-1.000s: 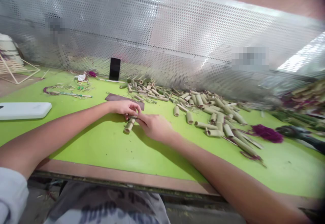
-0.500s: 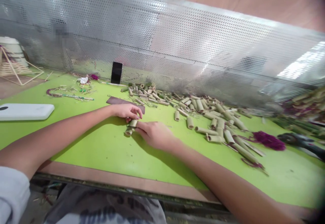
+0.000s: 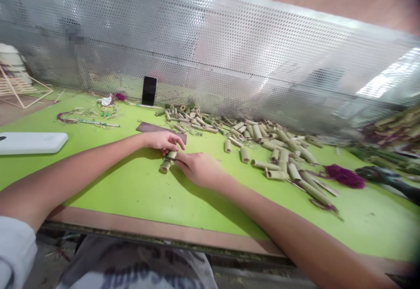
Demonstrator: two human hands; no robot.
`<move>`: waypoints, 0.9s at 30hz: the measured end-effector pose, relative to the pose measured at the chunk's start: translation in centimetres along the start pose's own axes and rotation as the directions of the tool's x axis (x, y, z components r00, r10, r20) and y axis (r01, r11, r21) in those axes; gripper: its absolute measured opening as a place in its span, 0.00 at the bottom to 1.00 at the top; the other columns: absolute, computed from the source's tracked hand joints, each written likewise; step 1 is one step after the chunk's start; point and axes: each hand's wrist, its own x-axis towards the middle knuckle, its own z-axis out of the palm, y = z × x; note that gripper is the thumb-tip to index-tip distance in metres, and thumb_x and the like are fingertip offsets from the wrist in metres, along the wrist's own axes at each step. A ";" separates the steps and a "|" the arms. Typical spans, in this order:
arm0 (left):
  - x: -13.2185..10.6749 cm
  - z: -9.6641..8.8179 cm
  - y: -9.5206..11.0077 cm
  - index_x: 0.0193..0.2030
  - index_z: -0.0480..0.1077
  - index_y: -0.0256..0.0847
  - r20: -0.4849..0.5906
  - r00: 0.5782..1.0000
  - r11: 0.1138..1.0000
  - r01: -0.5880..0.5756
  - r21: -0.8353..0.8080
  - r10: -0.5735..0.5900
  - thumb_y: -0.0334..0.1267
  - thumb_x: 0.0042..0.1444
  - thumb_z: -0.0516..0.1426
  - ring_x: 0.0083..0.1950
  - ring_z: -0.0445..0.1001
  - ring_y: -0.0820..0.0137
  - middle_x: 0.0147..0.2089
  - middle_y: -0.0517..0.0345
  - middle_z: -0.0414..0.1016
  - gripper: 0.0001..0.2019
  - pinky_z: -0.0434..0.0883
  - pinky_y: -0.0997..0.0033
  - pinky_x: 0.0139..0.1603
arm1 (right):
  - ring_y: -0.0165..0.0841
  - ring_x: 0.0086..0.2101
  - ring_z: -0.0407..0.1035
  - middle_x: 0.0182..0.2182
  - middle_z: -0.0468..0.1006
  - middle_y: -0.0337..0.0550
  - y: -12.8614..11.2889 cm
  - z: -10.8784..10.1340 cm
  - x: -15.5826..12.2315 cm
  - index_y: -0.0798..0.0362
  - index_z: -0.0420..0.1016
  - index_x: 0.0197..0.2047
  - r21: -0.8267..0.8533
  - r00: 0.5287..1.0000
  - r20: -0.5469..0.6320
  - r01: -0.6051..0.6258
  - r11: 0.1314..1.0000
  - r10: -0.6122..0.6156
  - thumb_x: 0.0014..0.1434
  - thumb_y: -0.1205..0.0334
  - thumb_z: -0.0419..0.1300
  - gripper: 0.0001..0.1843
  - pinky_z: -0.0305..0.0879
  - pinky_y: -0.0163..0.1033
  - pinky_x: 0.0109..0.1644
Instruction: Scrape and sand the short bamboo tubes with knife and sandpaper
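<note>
On the green table top (image 3: 138,188), my left hand (image 3: 162,140) and my right hand (image 3: 198,168) meet over a small bundle of short bamboo tubes (image 3: 167,161). The left hand's fingertips pinch the far end of the bundle. The right hand's fingers are curled and press the bundle from the right side. The tubes lie flat on the table, pointing toward me and to the left.
Several loose bamboo tubes (image 3: 269,149) are scattered along the perforated metal screen (image 3: 210,61). A dark phone (image 3: 149,91) leans against the screen. A brown flat piece (image 3: 151,127), a white box (image 3: 31,142), purple fibre (image 3: 344,176) and dark scissors (image 3: 387,177) lie around.
Both hands stay on the bamboo bundle and shift only slightly. The view has swayed a little.
</note>
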 end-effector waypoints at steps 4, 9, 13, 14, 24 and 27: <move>0.0 0.0 -0.1 0.50 0.73 0.41 -0.003 1.000 1.000 0.012 -0.011 -0.012 0.45 0.55 0.64 0.26 0.70 0.75 0.31 0.62 0.73 0.18 0.69 0.73 0.30 | 0.37 0.32 0.75 0.38 0.83 0.45 0.1 0.2 0.1 0.48 0.73 0.54 -0.020 0.998 -0.022 -0.055 0.998 0.054 0.74 0.52 0.42 0.21 0.56 0.38 0.32; 0.1 0.0 -0.1 0.49 0.73 0.41 0.001 1.000 1.000 0.020 -0.021 -0.020 0.45 0.55 0.64 0.26 0.70 0.75 0.31 0.63 0.72 0.17 0.69 0.74 0.29 | 0.37 0.33 0.75 0.37 0.83 0.44 0.2 0.3 0.1 0.47 0.74 0.53 -0.015 1.000 -0.002 0.027 1.000 -0.027 0.74 0.50 0.43 0.21 0.57 0.37 0.34; 0.2 0.0 -0.2 0.48 0.72 0.41 -0.030 0.999 0.999 0.031 -0.029 -0.032 0.45 0.55 0.65 0.26 0.70 0.75 0.31 0.64 0.71 0.17 0.70 0.74 0.30 | 0.38 0.33 0.75 0.39 0.83 0.45 0.5 0.2 0.2 0.47 0.73 0.56 -0.022 0.999 -0.032 -0.032 0.999 0.031 0.74 0.52 0.43 0.21 0.56 0.37 0.33; 0.2 0.0 -0.2 0.48 0.72 0.41 -0.037 0.999 0.999 0.031 -0.033 -0.033 0.46 0.55 0.65 0.26 0.70 0.75 0.31 0.64 0.71 0.17 0.70 0.74 0.30 | 0.38 0.32 0.75 0.39 0.83 0.45 0.6 0.2 0.3 0.47 0.73 0.56 -0.022 0.999 -0.037 -0.039 0.999 0.038 0.73 0.52 0.43 0.21 0.55 0.37 0.33; 0.1 0.0 -0.1 0.49 0.71 0.41 -0.003 0.999 0.999 0.035 0.006 -0.035 0.48 0.55 0.64 0.28 0.71 0.73 0.33 0.62 0.72 0.19 0.71 0.72 0.31 | 0.36 0.32 0.74 0.38 0.83 0.45 0.4 -0.2 0.2 0.48 0.75 0.54 0.020 1.000 -0.021 -0.008 1.000 0.008 0.73 0.55 0.45 0.19 0.55 0.37 0.33; 0.1 0.2 0.1 0.49 0.71 0.40 0.027 0.999 0.999 0.037 0.011 -0.037 0.47 0.57 0.62 0.28 0.70 0.74 0.34 0.61 0.71 0.18 0.71 0.72 0.32 | 0.35 0.31 0.73 0.36 0.83 0.43 0.2 -0.3 0.0 0.47 0.74 0.55 0.051 0.999 0.005 0.053 0.997 -0.054 0.73 0.53 0.46 0.19 0.55 0.36 0.33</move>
